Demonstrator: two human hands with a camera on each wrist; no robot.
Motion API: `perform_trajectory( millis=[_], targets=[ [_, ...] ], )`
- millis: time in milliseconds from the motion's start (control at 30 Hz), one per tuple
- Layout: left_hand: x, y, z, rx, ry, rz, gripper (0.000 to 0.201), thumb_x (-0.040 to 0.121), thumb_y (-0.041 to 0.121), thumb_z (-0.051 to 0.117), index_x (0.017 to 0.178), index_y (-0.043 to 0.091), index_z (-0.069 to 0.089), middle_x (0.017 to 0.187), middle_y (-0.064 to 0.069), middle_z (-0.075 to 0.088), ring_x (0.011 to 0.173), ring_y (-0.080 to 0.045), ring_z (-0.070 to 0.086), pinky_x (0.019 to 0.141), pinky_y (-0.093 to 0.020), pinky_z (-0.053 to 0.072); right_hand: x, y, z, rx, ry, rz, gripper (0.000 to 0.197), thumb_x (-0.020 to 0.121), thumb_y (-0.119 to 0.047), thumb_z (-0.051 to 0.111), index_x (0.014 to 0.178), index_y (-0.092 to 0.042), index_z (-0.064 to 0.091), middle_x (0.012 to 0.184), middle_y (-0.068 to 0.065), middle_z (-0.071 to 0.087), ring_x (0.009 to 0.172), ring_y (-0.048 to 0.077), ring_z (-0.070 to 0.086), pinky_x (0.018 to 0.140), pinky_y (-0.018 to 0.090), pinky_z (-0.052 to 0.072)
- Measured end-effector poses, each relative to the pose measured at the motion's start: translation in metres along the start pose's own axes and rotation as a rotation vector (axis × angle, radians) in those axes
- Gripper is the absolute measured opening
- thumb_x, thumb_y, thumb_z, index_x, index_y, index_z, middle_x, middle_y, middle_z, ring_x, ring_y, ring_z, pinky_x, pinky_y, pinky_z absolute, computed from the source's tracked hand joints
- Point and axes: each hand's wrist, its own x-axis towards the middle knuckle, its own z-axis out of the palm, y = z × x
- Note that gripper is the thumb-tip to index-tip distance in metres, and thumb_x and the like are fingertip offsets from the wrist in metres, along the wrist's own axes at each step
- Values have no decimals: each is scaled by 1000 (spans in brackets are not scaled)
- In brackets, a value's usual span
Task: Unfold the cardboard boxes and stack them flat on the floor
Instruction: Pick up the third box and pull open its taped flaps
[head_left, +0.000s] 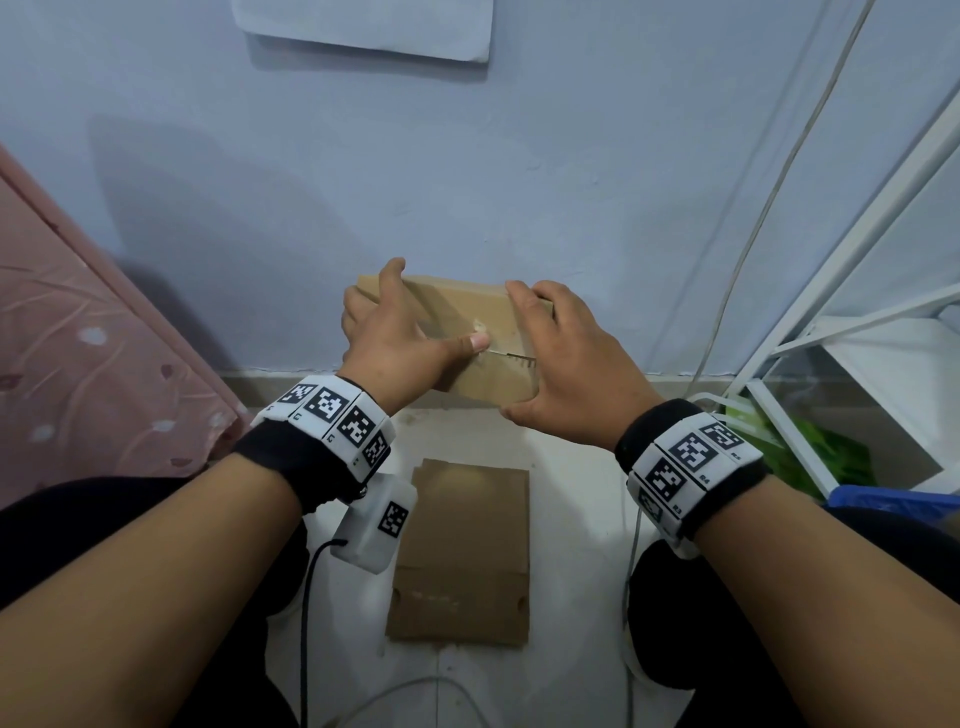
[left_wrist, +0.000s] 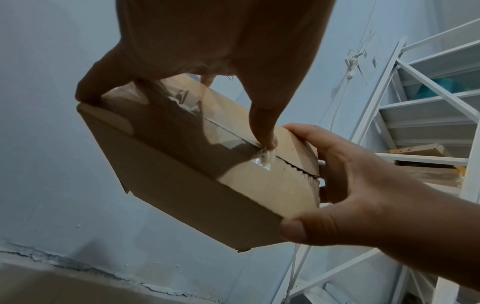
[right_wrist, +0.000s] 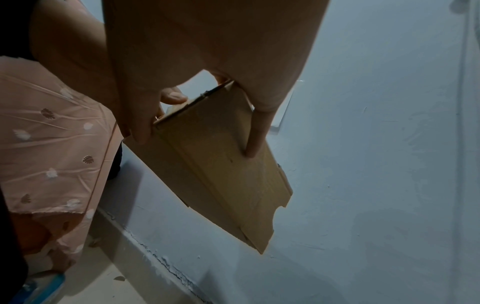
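Left hand (head_left: 395, 332): grips the small brown taped cardboard box (head_left: 467, 332), thumb at its seam.
Right hand (head_left: 561, 364): clasps the box's end.
Risk: clear tape (left_wrist: 265, 160) (half-peeled) may tear the flap.

Both hands (head_left: 395, 332) (head_left: 561, 364) raised, fingers curled.

where everything sits

we hold the cardboard box (head_left: 467, 332) up before the wall (head_left: 519, 156), our left hand (head_left: 395, 332) on its left end, our right hand (head_left: 566, 374) on its right end. below it, a flattened box (head_left: 462, 551) lies on the floor (head_left: 571, 519) between our knees. a bed (head_left: 78, 338) lies left, a shelf rack (head_left: 857, 322) right.
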Motion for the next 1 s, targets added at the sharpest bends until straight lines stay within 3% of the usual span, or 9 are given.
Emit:
perform_trajectory(
  millis=[267,333,467,567,1000],
  targets=[
    [4,-7,-1,-35,4,20,94,86,40,76,157,32,16,153,-11,22,146,-32,22,119,-45,27,0,3,-1,4,-11,21,120,64,-42,87,157,-21,14,152,8,23,133,27,37,89,41,54],
    [5,-6,-3,-60,-10,6,91,88,43,72,158,32,14,154,-11,21,146,-32,24,120,-47,28,-1,4,-2,2,-9,22,120,64,-42,87,157,-21,14,152,8,23,133,27,38,89,42,54],
    [-2,0,-1,-17,-25,-31,124,67,68,81,159,32,7,159,-9,12,151,-29,12,119,-48,25,-1,0,0,8,-12,10,119,64,-41,86,158,-21,15,153,8,23,135,28,36,89,41,53],
    [-7,-1,3,77,-40,-40,143,54,71,86,159,32,-3,161,-12,3,152,-29,4,118,-51,23,-1,-1,0,-3,-19,2,118,65,-41,85,158,-21,15,153,8,24,135,26,36,88,40,53],
    [0,-7,3,72,-31,-23,137,59,58,91,159,30,3,153,-17,18,146,-35,18,117,-47,27,0,1,2,14,-53,1,119,65,-42,84,158,-21,13,151,8,24,134,28,35,90,40,53]
  ],
)
